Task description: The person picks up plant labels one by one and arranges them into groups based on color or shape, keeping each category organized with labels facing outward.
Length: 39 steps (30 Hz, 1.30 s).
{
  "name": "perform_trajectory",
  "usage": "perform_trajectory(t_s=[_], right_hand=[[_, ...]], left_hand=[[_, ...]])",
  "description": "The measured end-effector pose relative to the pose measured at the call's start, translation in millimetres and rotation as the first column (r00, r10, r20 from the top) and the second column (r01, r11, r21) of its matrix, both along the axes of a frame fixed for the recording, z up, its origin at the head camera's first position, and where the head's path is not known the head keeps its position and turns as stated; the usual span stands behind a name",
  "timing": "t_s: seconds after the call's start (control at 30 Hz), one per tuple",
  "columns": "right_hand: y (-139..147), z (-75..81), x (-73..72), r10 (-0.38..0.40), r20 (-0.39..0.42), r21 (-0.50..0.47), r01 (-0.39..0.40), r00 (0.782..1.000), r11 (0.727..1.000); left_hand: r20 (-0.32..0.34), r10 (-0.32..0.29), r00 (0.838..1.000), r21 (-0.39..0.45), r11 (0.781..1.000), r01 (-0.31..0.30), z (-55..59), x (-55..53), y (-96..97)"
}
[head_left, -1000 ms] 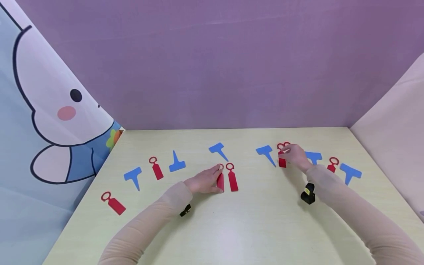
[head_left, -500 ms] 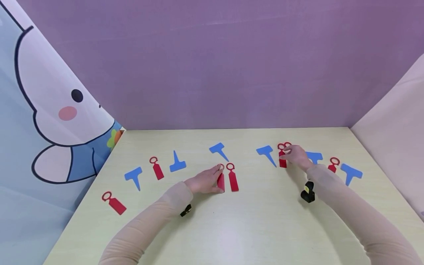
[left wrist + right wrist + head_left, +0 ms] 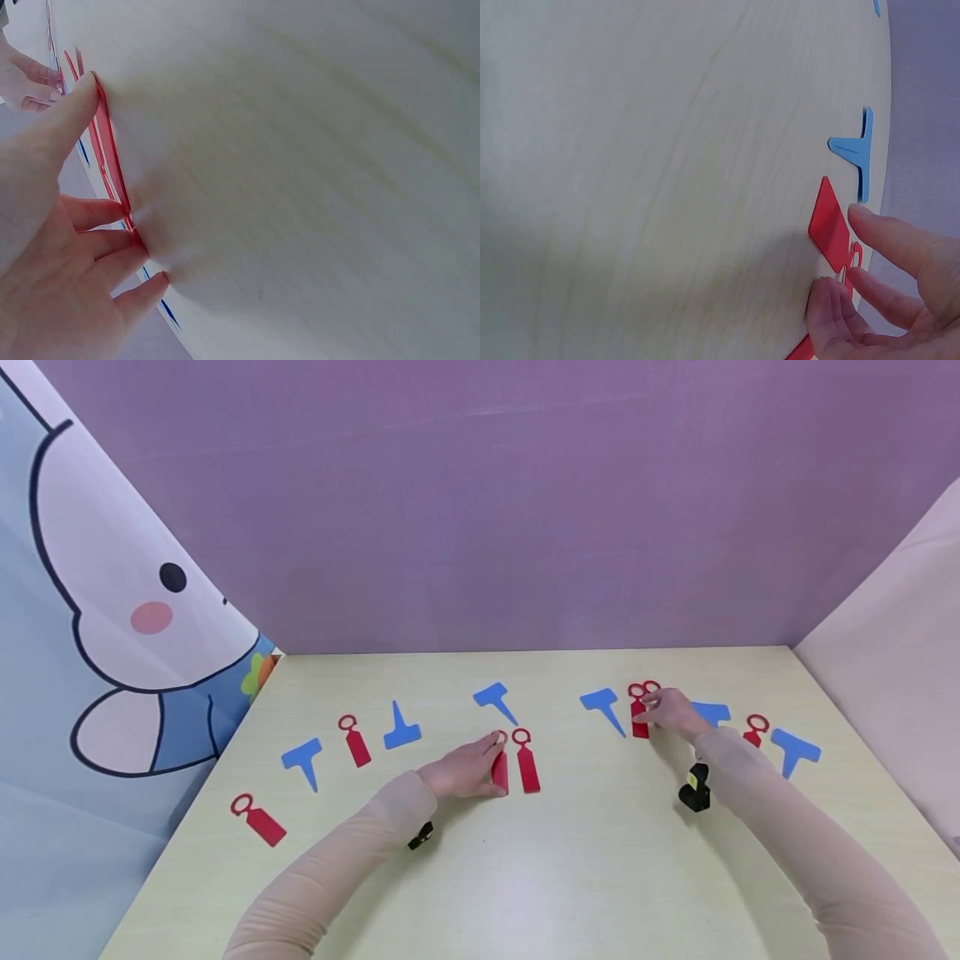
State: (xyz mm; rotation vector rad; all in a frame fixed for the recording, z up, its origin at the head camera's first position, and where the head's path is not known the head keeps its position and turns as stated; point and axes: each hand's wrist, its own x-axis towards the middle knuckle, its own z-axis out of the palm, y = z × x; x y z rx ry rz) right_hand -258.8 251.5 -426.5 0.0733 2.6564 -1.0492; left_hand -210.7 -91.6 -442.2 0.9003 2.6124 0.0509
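Note:
My left hand [image 3: 467, 768] spans a red tag [image 3: 501, 772] with a ring at its top. Thumb and fingers touch the tag [image 3: 110, 150] at opposite ends and hold it at the table. Right beside it lies another ringed red tag [image 3: 527, 767]. My right hand [image 3: 671, 712] is at two red tags lying close together at the far right. The left tag [image 3: 639, 727] of that pair shows plainly. Only the ring [image 3: 652, 686] of the other clears the fingers. In the right wrist view, bent fingers [image 3: 826, 300] lie over the pair; whether they grip is unclear.
On the pale table [image 3: 525, 877], blue T-shaped tags lie at left [image 3: 302, 760], centre [image 3: 493, 697] and right [image 3: 795, 750]. Red tags lie at far left [image 3: 264, 827], left [image 3: 357, 748] and by the right sleeve [image 3: 756, 725]. A purple backdrop [image 3: 495, 527] rises behind.
The camera on my right wrist has shifted up slightly, with the forearm turning a little. Both hands stay at the same red tags, and the tags have not visibly moved.

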Motion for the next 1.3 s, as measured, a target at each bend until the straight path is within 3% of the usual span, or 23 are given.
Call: perform_trajectory(t_s=[0.57, 1.0, 1.3], right_hand=[[3.3, -6.9, -6.7, 0.017, -0.010, 0.032, -0.017, 1.000, 0.999], [5.5, -6.6, -16.1, 0.033, 0.087, -0.001, -0.033, 0.996, 0.999], [2.7, -5.9, -18.7, 0.052, 0.109, -0.032, -0.048, 0.993, 0.998]], left_hand=[[-0.009, -0.012, 1.000, -0.009, 1.000, 0.012, 1.5, 1.3, 0.6], [-0.013, -0.024, 1.000, -0.006, 1.000, 0.024, -0.4, 0.7, 0.2], [-0.014, -0.015, 1.000, -0.001, 1.000, 0.015, 0.3, 1.9, 0.7]])
